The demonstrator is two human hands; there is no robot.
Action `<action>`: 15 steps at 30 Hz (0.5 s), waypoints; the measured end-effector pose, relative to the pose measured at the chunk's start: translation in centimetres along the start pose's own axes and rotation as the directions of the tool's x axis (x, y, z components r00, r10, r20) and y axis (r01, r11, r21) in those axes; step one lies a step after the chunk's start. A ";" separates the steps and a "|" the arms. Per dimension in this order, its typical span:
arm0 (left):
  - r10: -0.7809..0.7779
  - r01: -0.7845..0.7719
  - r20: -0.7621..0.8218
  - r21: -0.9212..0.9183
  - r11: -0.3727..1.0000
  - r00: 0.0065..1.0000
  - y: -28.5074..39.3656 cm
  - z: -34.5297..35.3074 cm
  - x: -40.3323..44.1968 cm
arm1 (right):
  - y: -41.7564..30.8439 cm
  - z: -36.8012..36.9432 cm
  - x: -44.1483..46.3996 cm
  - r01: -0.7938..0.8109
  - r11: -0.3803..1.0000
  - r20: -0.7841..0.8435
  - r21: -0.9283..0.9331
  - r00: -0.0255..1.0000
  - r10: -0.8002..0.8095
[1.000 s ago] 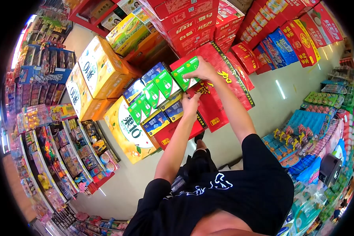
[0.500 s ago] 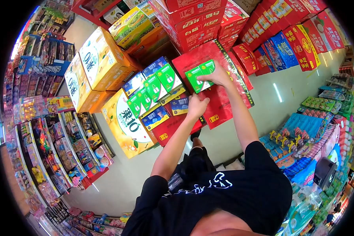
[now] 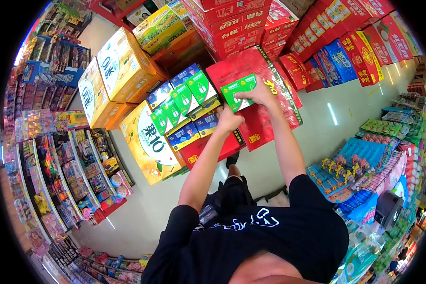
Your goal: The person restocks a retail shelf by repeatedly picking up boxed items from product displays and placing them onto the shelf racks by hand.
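Largest first. Shelf racks (image 3: pixel 75 182) fill 8 o'clock, a blue display tray (image 3: pixel 350 163) of small goods sits toward 3–4 o'clock. Tall red carton stack (image 3: pixel 236 31) at 12. Stacked orange-and-white cartons (image 3: pixel 116 71) at 10, a yellow-and-white carton (image 3: pixel 149 144) at 9, just beside the working area. Large red carton (image 3: pixel 265 128) at 1, lying under the right hand.

Smaller stuff: stepped run of green boxes (image 3: pixel 184 98) at 11, with blue boxes (image 3: pixel 183 136) along its 6 o'clock side. A pair of green boxes (image 3: pixel 236 88) at 1 — up over the red carton, apart from the run.

Hands: right hand (image 3: pixel 261 92) pinches that pair from its 2 o'clock side, thumb across the front. Left hand (image 3: pixel 229 119) is just below, at the 3 o'clock end of the blue boxes, fingers curled — can't tell whether it grips one.
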State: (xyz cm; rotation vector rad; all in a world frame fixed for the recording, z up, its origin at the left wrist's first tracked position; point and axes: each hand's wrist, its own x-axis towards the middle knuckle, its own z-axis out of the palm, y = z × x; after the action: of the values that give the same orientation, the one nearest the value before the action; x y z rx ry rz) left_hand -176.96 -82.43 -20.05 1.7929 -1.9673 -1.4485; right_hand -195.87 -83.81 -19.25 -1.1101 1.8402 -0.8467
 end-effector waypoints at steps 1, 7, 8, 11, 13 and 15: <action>0.000 0.000 -0.015 -0.025 1.000 1.000 0.0 0.2 0.3 | 0.0 0.1 -0.1 -0.015 1.000 -0.020 -0.022 1.000 0.014; -0.048 0.059 0.062 -0.182 0.981 0.997 0.8 0.4 1.0 | 1.7 0.2 -0.7 0.013 0.994 -0.067 0.110 0.998 -0.006; -0.068 0.082 0.069 -0.212 0.974 0.995 1.1 0.5 1.3 | 1.7 0.1 -0.9 -0.002 0.997 -0.077 0.083 0.997 0.008; -0.062 0.066 0.028 -0.222 0.973 0.998 3.3 -0.2 -0.5 | -0.8 -1.3 -3.5 -0.053 0.996 -0.200 0.076 0.978 0.068; 0.005 -0.014 -0.043 -0.221 0.975 0.999 5.4 -1.1 -3.5 | -2.8 -1.6 -6.2 0.007 0.994 -0.308 0.109 0.951 0.027; 0.210 -0.245 -0.161 -0.239 0.940 0.964 5.3 -1.3 -5.5 | -5.4 -1.9 -9.2 0.057 0.994 -0.389 0.091 0.921 -0.017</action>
State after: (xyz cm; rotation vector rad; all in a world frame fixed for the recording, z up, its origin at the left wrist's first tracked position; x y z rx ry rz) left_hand -178.30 -79.44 -13.03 1.4590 -1.7603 -1.3949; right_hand -192.85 -77.24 -11.12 -0.9648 2.0724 -1.2404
